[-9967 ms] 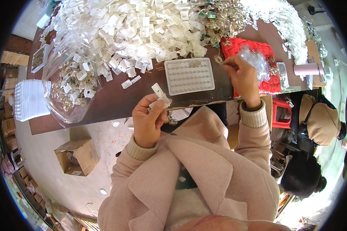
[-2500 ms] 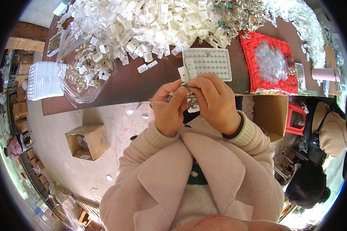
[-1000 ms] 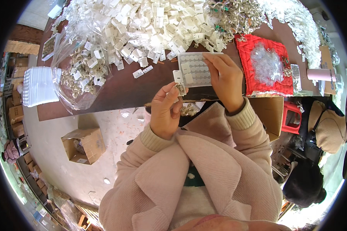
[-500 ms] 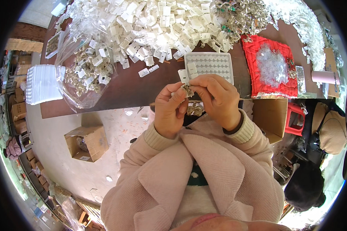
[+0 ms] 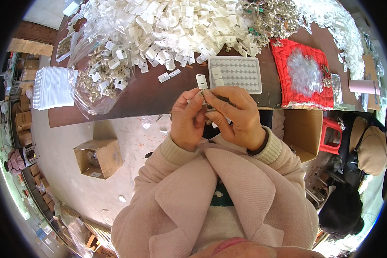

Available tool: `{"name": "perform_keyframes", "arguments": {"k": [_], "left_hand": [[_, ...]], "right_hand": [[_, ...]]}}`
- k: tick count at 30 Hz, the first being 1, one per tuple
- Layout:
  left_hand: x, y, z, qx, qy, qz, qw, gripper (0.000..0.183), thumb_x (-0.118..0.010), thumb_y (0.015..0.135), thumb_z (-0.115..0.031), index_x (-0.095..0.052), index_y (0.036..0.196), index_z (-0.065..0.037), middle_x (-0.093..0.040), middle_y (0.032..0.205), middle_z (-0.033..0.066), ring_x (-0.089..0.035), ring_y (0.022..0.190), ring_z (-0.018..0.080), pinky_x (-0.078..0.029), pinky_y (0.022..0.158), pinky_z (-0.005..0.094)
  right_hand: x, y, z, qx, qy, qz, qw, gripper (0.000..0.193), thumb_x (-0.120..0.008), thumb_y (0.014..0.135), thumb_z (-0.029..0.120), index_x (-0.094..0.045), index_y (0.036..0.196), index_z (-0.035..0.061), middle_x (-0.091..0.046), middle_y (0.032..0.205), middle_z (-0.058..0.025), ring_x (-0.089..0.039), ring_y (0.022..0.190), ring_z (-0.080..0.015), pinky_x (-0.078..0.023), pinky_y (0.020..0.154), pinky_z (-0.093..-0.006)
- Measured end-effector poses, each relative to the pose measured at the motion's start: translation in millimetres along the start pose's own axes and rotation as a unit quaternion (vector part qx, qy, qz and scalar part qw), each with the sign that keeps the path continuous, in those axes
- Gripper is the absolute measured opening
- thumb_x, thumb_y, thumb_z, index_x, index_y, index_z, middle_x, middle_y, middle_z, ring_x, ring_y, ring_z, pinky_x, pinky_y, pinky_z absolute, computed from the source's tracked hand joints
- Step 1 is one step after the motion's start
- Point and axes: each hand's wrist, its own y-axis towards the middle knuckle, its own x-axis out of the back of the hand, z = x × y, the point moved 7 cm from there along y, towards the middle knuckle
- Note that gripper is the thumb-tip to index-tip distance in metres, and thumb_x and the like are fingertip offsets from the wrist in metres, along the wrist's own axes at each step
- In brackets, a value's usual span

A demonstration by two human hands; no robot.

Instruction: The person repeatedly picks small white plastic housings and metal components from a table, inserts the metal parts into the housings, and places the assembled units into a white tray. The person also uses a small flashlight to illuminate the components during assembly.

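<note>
Between both hands, in front of the table's near edge, a small white plastic card [image 5: 201,81] with a dark slot stands nearly upright. My left hand [image 5: 185,122] is closed, its thumb and fingertips pinching the card's lower end. Thumb and index finger of my right hand [image 5: 240,115] are pressed in at that same spot, also closed. A small metallic piece [image 5: 203,91] shows at the fingertips, mostly hidden by them. Just beyond my right hand lies a white tray [image 5: 256,77] with rows of small hollows; a few white cards [image 5: 217,75] sit along its left side.
A large heap of white cards [image 5: 180,26] covers the table's far side, beside a pile of metallic pieces [image 5: 271,21]. Left are a clear bag [image 5: 90,103] and stacked trays [image 5: 53,88]. Right lies red cloth [image 5: 281,64] under clear plastic bits. Cardboard boxes [image 5: 101,157] stand below.
The white card now stands straighter and a bit further left. My right fingers have shifted and curled lower, covering more of the metallic piece. The whole view has moved slightly.
</note>
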Motion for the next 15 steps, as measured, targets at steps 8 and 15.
{"name": "perform_keyframes", "arguments": {"k": [8, 15], "left_hand": [[-13.6, -8.7, 5.3, 0.045, -0.006, 0.085, 0.995, 0.018, -0.071, 0.092, -0.008, -0.067, 0.109, -0.006, -0.072, 0.1, 0.0158, -0.049, 0.062, 0.0063, -0.039, 0.053, 0.0171], [-12.9, -11.0, 11.5, 0.074, -0.055, 0.059, 0.994, 0.02, -0.07, 0.095, -0.015, -0.065, 0.113, -0.01, -0.063, 0.086, -0.0007, -0.047, 0.058, 0.0045, -0.03, 0.044, 0.0178]], "right_hand": [[-26.5, -10.2, -56.5, -0.378, 0.473, 0.015, 0.796, 0.019, -0.066, 0.097, 0.007, -0.067, 0.112, -0.0043, -0.071, 0.098, -0.0061, -0.064, 0.083, -0.0073, -0.051, 0.071, -0.0229], [-0.7, -2.2, -29.6, -0.062, 0.314, -0.065, 0.945, 0.025, -0.074, 0.078, -0.008, -0.072, 0.101, 0.0008, -0.071, 0.103, -0.0134, -0.068, 0.092, -0.0217, -0.054, 0.082, -0.0311]]}}
